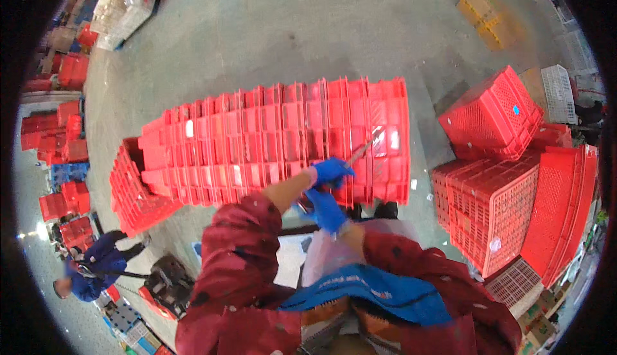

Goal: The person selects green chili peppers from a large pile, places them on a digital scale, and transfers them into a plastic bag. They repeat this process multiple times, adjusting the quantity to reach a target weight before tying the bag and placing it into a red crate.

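A long stack of nested red plastic crates (276,136) lies on its side across the floor in front of me. Over its near right part, my left hand (330,172), in a blue glove, is closed on a thin, stick-like tool (360,151). The tool slants up and right, its far end by a shiny clear patch on the end crate. Just below is my right hand (328,212), also blue-gloved, with its fingers bent round something dark that I cannot make out. The gloves nearly touch.
More red crates (491,207) are piled at the right, one tilted on top. A loose red crate (138,194) leans at the stack's left end. A yellow crate (485,14) lies far right. Another person (96,268) in dark blue stands lower left beside a black machine (170,284).
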Demonstrator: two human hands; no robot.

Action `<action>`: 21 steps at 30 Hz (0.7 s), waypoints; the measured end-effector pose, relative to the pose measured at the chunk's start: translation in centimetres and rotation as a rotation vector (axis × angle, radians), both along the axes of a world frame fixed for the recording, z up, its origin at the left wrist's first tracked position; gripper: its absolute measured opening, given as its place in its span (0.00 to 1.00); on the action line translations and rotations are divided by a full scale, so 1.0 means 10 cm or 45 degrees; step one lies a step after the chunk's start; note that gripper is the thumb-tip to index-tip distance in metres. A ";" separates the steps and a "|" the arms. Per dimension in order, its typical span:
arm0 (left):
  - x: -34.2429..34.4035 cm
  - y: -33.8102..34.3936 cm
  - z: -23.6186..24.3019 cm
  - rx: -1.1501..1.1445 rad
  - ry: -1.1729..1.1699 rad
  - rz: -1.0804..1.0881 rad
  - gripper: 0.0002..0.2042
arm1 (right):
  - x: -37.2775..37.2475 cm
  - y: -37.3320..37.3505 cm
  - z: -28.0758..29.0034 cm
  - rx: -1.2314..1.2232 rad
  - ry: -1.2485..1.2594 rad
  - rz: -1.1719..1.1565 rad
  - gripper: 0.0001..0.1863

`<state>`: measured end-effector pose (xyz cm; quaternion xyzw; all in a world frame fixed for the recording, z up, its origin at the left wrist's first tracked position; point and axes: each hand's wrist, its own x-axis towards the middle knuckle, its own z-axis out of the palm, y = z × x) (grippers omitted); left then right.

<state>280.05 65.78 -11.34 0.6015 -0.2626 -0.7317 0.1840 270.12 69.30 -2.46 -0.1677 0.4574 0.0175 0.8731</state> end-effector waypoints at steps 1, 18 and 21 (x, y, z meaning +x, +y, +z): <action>0.05 -0.02 -0.04 0.091 -0.388 -0.205 0.14 | 0.13 0.00 -0.12 -0.014 -0.070 0.127 0.17; 0.89 0.96 -0.18 0.180 -1.965 0.062 0.35 | -1.49 -2.63 -1.78 -1.489 0.619 0.226 0.18; 0.81 0.97 -0.14 0.050 -1.947 0.276 0.32 | -1.50 -2.79 -2.13 -1.121 0.554 0.249 0.14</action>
